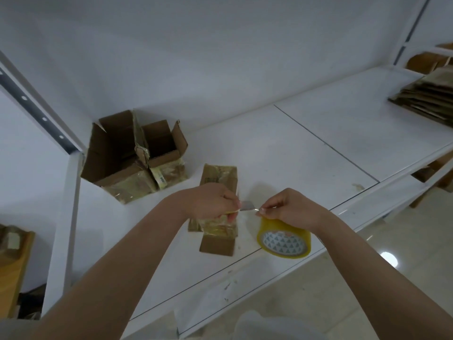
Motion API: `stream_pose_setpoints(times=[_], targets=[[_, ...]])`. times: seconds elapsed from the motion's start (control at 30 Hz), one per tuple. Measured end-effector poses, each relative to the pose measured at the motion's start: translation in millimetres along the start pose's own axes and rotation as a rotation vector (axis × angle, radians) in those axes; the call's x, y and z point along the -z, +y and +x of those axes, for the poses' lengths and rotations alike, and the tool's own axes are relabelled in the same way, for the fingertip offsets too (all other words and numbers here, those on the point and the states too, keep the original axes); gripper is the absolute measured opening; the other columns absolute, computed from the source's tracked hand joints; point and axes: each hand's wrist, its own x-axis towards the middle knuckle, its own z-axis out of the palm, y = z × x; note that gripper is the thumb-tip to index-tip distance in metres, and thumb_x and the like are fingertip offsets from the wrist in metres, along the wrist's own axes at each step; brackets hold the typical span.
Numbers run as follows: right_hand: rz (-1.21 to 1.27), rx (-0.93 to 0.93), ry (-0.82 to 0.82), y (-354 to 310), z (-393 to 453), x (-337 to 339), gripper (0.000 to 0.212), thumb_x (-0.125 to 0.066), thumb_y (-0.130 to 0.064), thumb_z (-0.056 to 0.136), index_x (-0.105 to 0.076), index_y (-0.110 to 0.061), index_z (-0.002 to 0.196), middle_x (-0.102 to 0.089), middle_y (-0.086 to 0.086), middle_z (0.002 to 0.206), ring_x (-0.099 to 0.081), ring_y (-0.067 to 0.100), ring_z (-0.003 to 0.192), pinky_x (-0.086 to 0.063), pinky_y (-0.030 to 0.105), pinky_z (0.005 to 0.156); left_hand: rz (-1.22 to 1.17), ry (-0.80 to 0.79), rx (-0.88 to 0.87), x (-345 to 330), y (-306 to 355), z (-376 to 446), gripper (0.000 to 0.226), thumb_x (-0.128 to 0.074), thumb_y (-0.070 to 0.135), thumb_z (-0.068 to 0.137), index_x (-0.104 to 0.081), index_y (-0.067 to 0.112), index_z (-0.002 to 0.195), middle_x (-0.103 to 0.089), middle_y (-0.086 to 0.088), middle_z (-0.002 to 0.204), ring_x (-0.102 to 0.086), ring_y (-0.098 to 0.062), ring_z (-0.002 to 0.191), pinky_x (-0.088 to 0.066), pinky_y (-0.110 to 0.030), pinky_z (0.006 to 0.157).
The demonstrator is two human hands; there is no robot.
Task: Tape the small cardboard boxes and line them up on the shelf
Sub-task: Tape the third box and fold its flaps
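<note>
A small cardboard box (219,182) wrapped in shiny tape lies on the white shelf (282,153), partly under my left hand (210,202). That hand grips a small yellow-handled tool with a grey blade (246,205) pointing right. My right hand (286,207) pinches the end of a clear tape strip at the blade's tip. A yellow tape roll (284,239) hangs just under this hand; how it is held is hidden. Two open small boxes (137,153) stand side by side at the shelf's back left.
A stack of flattened cardboard (426,94) lies at the shelf's far right. White upright posts (63,217) frame the left end, with a wooden piece (14,263) beyond. A lower shelf level (402,192) and glossy floor (367,290) are on the right.
</note>
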Motion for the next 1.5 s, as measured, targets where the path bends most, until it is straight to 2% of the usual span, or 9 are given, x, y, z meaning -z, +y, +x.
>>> stream_pose_setpoints(times=[0.17, 0.33, 0.4, 0.53, 0.63, 0.73, 1.03, 1.27, 1.5], targets=[[-0.047, 0.000, 0.076, -3, -4, -1, 0.008, -0.070, -0.032, 0.086, -0.078, -0.032, 0.087, -0.068, -0.016, 0.083, -0.064, 0.007, 0.082, -0.051, 0.025, 0.075, 0.263, -0.037, 0.092, 0, 17, 11, 0.047, -0.041, 0.032, 0.102, -0.066, 0.016, 0.065, -0.051, 0.002, 0.062, -0.047, -0.012, 0.057, -0.037, -0.026, 0.059], [-0.086, -0.010, 0.132, -6, -8, -11, 0.013, -0.067, -0.027, 0.086, -0.079, -0.028, 0.083, -0.064, -0.021, 0.074, -0.063, 0.003, 0.077, -0.054, 0.027, 0.074, 0.453, -0.031, 0.135, -12, 23, 23, 0.048, -0.037, 0.030, 0.103, -0.056, 0.017, 0.061, -0.053, -0.001, 0.066, -0.052, -0.016, 0.064, -0.046, -0.033, 0.071], [-0.075, -0.027, 0.140, -4, -8, -12, 0.012, -0.067, -0.027, 0.086, -0.079, -0.026, 0.085, -0.065, -0.019, 0.074, -0.063, 0.003, 0.075, -0.053, 0.024, 0.071, 0.386, -0.015, 0.120, -9, 19, 21, 0.047, -0.038, 0.032, 0.103, -0.055, 0.018, 0.061, -0.052, 0.002, 0.063, -0.051, -0.014, 0.062, -0.044, -0.030, 0.069], [-0.055, -0.044, 0.143, -2, -9, -11, 0.013, -0.067, -0.028, 0.087, -0.079, -0.024, 0.087, -0.067, -0.016, 0.076, -0.063, 0.003, 0.074, -0.054, 0.025, 0.071, -0.074, 0.119, 0.105, 1, 0, 9, 0.044, -0.041, 0.034, 0.103, -0.053, 0.017, 0.065, -0.053, 0.005, 0.055, -0.050, -0.009, 0.052, -0.042, -0.016, 0.055], [-0.056, -0.063, 0.121, -3, -8, -15, 0.012, -0.068, -0.030, 0.087, -0.079, -0.026, 0.089, -0.067, -0.015, 0.078, -0.064, 0.006, 0.079, -0.056, 0.032, 0.080, 0.051, 0.300, 0.068, -11, -9, 14, 0.044, -0.059, 0.042, 0.094, -0.048, 0.016, 0.061, -0.048, 0.008, 0.053, -0.047, -0.001, 0.048, -0.036, -0.013, 0.050], [-0.059, -0.112, 0.115, -4, -8, -16, 0.010, -0.068, -0.031, 0.086, -0.078, -0.029, 0.085, -0.070, -0.011, 0.082, -0.067, 0.014, 0.083, -0.056, 0.041, 0.086, 0.183, 0.345, 0.076, -23, -7, 22, 0.043, -0.074, 0.038, 0.083, -0.045, 0.017, 0.058, -0.043, 0.011, 0.056, -0.046, -0.002, 0.053, -0.031, -0.021, 0.052], [-0.121, -0.218, 0.023, -11, -1, -20, 0.013, -0.067, -0.025, 0.081, -0.076, -0.017, 0.078, -0.073, 0.004, 0.066, -0.072, 0.020, 0.062, -0.060, 0.042, 0.078, 0.190, 0.326, 0.130, -22, -7, 24, 0.044, -0.075, 0.035, 0.081, -0.042, 0.021, 0.055, -0.046, 0.007, 0.055, -0.046, -0.006, 0.053, -0.029, -0.024, 0.052], [-0.233, -0.339, 0.059, 27, -21, 6, 0.019, -0.060, -0.017, 0.080, -0.075, -0.006, 0.079, -0.071, 0.010, 0.062, -0.068, 0.021, 0.053, -0.057, 0.031, 0.065, 0.234, 0.304, 0.210, -20, -4, 25, 0.034, -0.072, 0.028, 0.078, -0.043, 0.015, 0.067, -0.052, 0.000, 0.070, -0.056, -0.018, 0.068, -0.037, -0.025, 0.055], [-0.112, -0.205, 0.183, 3, -9, 12, 0.011, -0.066, -0.031, 0.082, -0.076, -0.027, 0.081, -0.070, -0.002, 0.078, -0.069, 0.021, 0.070, -0.059, 0.045, 0.080, 0.423, 0.397, 0.324, -36, 9, 25, 0.046, -0.075, 0.038, 0.076, -0.039, 0.018, 0.096, -0.043, 0.006, 0.080, -0.052, -0.020, 0.082, -0.039, -0.031, 0.065]])
